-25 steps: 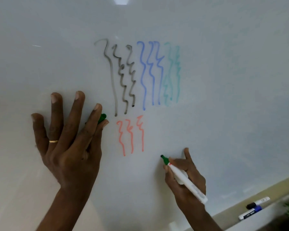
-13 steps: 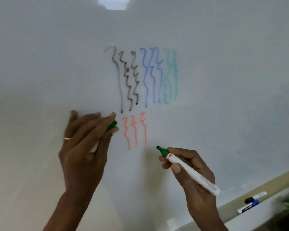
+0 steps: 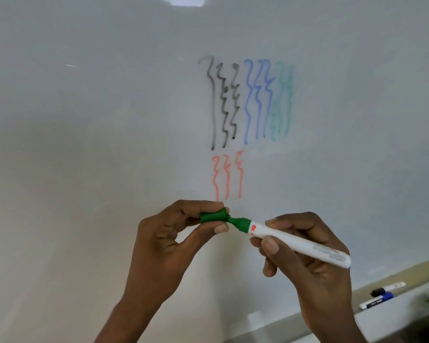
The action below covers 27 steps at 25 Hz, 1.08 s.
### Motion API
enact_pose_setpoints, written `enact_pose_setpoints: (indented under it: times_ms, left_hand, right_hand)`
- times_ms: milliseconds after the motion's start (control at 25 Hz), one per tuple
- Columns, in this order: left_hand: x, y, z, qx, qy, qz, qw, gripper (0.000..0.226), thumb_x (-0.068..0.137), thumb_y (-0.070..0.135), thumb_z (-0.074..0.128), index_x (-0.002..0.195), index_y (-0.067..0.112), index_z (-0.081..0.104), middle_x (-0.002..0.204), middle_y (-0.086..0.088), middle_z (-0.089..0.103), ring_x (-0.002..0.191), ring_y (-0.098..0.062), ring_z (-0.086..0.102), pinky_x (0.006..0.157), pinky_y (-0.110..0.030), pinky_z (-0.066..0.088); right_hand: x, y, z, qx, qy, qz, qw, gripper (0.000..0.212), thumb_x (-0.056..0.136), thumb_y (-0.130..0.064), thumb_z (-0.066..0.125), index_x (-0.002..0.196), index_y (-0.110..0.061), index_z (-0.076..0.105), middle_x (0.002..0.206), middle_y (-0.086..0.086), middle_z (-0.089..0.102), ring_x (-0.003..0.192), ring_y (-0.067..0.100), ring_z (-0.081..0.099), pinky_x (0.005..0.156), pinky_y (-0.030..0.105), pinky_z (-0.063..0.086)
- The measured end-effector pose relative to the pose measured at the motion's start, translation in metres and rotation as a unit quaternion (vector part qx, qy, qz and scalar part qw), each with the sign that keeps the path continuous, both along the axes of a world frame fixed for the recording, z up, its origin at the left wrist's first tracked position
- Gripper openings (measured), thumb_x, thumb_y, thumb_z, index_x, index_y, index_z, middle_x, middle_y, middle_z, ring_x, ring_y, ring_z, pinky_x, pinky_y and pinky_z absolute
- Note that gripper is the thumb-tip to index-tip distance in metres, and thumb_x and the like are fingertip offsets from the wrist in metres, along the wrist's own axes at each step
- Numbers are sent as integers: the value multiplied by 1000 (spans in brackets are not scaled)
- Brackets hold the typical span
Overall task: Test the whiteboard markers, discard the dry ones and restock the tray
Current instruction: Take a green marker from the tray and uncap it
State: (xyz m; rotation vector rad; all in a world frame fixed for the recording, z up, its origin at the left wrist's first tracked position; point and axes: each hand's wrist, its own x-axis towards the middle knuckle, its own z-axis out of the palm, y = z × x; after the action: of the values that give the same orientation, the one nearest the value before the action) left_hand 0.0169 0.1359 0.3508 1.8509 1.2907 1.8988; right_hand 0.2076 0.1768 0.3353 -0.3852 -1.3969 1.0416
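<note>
Before the whiteboard [image 3: 109, 125], the left hand [image 3: 174, 243] pinches the green cap [image 3: 212, 217], its mouth meeting the tip of the marker [image 3: 300, 246]. The fingers [image 3: 292, 220] of the right hand [image 3: 317, 271] are closed around its white barrel. Both look like light, stiff, smooth plastic; holding near the tip should steady it.

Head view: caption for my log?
Left hand holds green cap at tip of green marker gripped by right hand, before squiggle-marked whiteboard.
</note>
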Motion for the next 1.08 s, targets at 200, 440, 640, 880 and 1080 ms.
enact_pose_setpoints:
  times_ms: [200,440,640,880,1080]
  left_hand:
    - [-3,-12,-3,-28,21,-38,999,24,79,24,85,100,33,77,97,13,78,95,-14,75,86,-20,57]
    - [-10,-26,-5,-126,-15,-106,986,36,71,21,80,101,40,73,87,6,80,83,-13,75,80,-16,55]
    - [-9,-28,-15,-140,-11,-125,982,18,73,22,79,92,20,77,82,1,79,78,-13,75,74,-18,57]
    - [2,-40,-20,-102,-11,-143,984,16,79,21,80,94,23,75,80,4,79,72,-13,75,66,-29,60]
    - [6,-49,-23,-72,53,-177,980,20,80,14,80,98,18,73,87,10,79,76,-6,75,71,-10,53]
  right_hand:
    - [3,-11,0,-42,-31,20,998,39,66,-54,87,90,-25,77,82,14,76,55,30,67,51,29,55]
    - [32,-14,10,-96,-138,170,971,46,71,-45,87,107,-17,79,98,17,77,69,21,69,65,28,57]
    - [46,-31,7,-1,-280,-2,960,24,89,-33,73,113,-35,78,95,2,77,71,15,70,66,30,58]
    - [47,-60,2,155,-343,-143,915,24,95,-30,67,118,-33,74,91,-9,74,67,18,64,56,24,48]
    - [56,-78,-1,54,-343,-102,932,28,88,-51,62,111,-41,74,80,-2,75,55,23,56,46,36,39]
